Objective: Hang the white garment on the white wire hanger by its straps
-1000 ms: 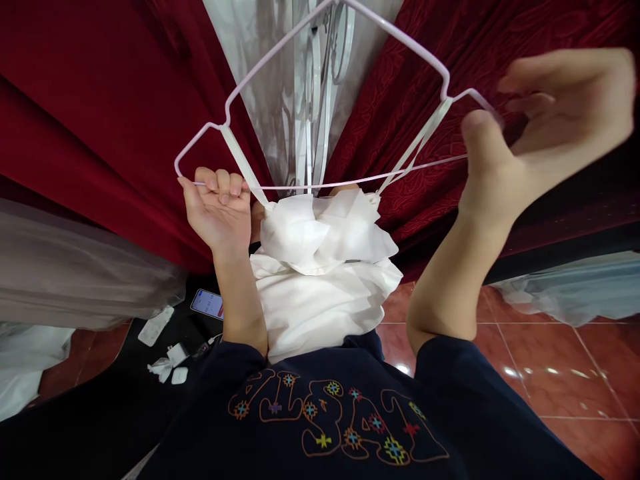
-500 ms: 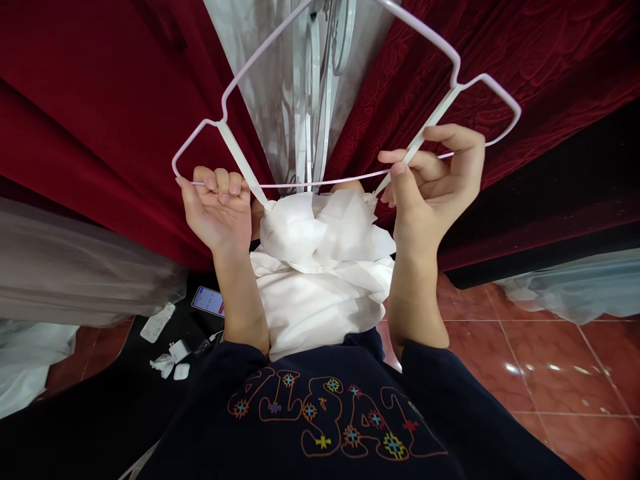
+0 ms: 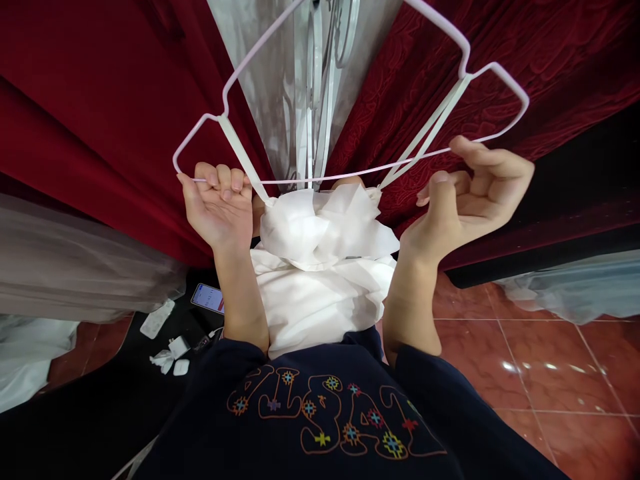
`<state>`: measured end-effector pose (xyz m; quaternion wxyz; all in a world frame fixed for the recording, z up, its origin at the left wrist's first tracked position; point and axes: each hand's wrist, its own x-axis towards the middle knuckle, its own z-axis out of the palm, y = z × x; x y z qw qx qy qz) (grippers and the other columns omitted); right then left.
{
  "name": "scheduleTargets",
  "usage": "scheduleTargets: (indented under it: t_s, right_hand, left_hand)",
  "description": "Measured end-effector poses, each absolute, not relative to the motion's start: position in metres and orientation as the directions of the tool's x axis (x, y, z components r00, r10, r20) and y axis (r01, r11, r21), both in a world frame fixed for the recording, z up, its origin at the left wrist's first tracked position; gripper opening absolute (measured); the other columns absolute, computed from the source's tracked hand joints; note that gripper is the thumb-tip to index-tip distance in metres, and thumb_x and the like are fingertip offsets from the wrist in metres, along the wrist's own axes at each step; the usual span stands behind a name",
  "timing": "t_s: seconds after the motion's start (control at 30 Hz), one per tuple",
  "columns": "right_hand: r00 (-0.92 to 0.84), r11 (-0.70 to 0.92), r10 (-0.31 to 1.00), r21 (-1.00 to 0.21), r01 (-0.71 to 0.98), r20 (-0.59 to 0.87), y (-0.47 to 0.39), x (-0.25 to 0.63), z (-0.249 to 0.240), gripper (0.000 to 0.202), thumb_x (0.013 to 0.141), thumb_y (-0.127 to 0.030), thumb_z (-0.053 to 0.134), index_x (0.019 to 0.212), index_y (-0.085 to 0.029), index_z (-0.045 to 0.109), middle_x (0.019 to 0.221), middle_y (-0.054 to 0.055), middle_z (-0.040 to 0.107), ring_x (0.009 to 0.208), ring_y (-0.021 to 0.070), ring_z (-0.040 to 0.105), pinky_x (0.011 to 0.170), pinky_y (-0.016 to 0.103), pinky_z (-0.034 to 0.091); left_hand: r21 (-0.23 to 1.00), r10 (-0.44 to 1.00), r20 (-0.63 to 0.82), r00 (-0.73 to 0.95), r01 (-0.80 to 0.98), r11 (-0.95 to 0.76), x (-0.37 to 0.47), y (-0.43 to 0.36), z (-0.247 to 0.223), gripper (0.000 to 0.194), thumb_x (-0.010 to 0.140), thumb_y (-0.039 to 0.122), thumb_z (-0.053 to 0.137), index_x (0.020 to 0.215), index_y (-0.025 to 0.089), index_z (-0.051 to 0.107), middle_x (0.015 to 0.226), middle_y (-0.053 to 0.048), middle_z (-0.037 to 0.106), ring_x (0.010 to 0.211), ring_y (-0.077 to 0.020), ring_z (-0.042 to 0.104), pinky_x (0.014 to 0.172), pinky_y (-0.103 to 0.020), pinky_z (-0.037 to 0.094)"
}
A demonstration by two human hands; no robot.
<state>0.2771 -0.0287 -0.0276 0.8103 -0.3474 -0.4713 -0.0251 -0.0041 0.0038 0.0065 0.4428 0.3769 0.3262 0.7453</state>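
A pale pink hanger (image 3: 330, 178) spans the upper middle of the view. White straps (image 3: 243, 159) hang from its two notches and run down to a bunched white garment (image 3: 320, 293) before my chest. The fingers of my left hand (image 3: 220, 203) are curled over the left end of the hanger's bottom bar. My right hand (image 3: 470, 197) is beside the right strap, its fingers apart and bent, with the index fingertip at the bottom bar and nothing held between finger and thumb.
Red curtains (image 3: 125, 133) hang on both sides, with white metal bars (image 3: 313, 113) between them. At the lower left, a phone (image 3: 207, 298), a charger (image 3: 179, 347) and small white items lie on a black surface. Red floor tiles (image 3: 545, 373) show at right.
My right hand has let go of the right strap and moved right. That strap now shows as two separate strands. The hanger's right side has shifted slightly up and right.
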Motion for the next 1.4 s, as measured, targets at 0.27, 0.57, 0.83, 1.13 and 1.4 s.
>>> scheduleTargets:
  t_s: [0.27,0.57,0.83,1.13,1.4]
  right_hand:
    - [-0.230,0.687,0.721,-0.628,0.367,0.654,-0.044,0.248,-0.004,0.042,0.104,-0.045,0.066,0.145,-0.036,0.071,0.143,0.003,0.072,0.072,0.0093,0.060,0.067,0.034,0.062]
    - [-0.113,0.637,0.761,-0.704,0.314,0.639,-0.042,0.233,-0.025,0.044,0.107,-0.049,0.063,0.150,-0.038,0.067,0.152,0.004,0.064,0.083,0.0119,0.063,0.066,0.033,0.062]
    - [0.049,0.600,0.758,-0.726,0.335,0.650,-0.041,0.218,-0.031,0.035,0.108,-0.049,0.060,0.137,-0.034,0.072,0.142,0.005,0.068,0.076,0.0103,0.058,0.067,0.034,0.062]
    - [0.090,0.624,0.727,-0.710,0.326,0.681,-0.046,0.222,-0.032,0.035,0.107,-0.036,0.059,0.137,-0.035,0.075,0.142,0.005,0.072,0.103,0.0180,0.073,0.063,0.030,0.059]
    - [0.051,0.609,0.751,-0.721,0.330,0.658,-0.042,0.211,-0.035,0.039,0.108,-0.040,0.057,0.143,-0.035,0.072,0.146,0.006,0.070,0.102,0.0177,0.073,0.066,0.032,0.062]
  left_hand:
    - [0.791,0.884,0.319,-0.341,-0.419,-0.446,0.001,-0.001,0.005,0.073,0.106,0.093,0.040,0.080,0.025,0.047,0.071,-0.002,0.047,0.087,-0.0252,0.067,0.080,-0.036,0.054]
    - [0.932,0.946,0.286,-0.155,-0.186,-0.313,-0.004,-0.025,0.006,0.052,0.103,0.064,0.078,0.094,0.014,0.087,0.090,-0.012,0.073,0.068,-0.0153,0.057,0.056,-0.027,0.039]
    - [0.913,0.951,0.263,0.159,-0.361,-0.192,-0.019,-0.044,0.044,0.044,0.098,0.061,0.083,0.112,0.019,0.086,0.055,0.007,0.029,0.042,-0.0091,0.012,0.036,-0.026,0.011]
    - [0.503,0.866,0.327,-0.379,-0.706,-0.499,-0.052,-0.012,0.043,0.070,0.111,0.062,0.051,0.154,0.007,0.063,0.054,0.009,0.043,0.036,-0.0075,0.015,0.031,-0.025,0.011]
    - [0.906,0.927,0.277,-0.253,-0.253,-0.340,-0.012,-0.033,0.027,0.030,0.099,0.048,0.086,0.108,0.019,0.083,0.068,0.002,0.047,0.048,-0.0080,0.025,0.049,-0.030,0.013]
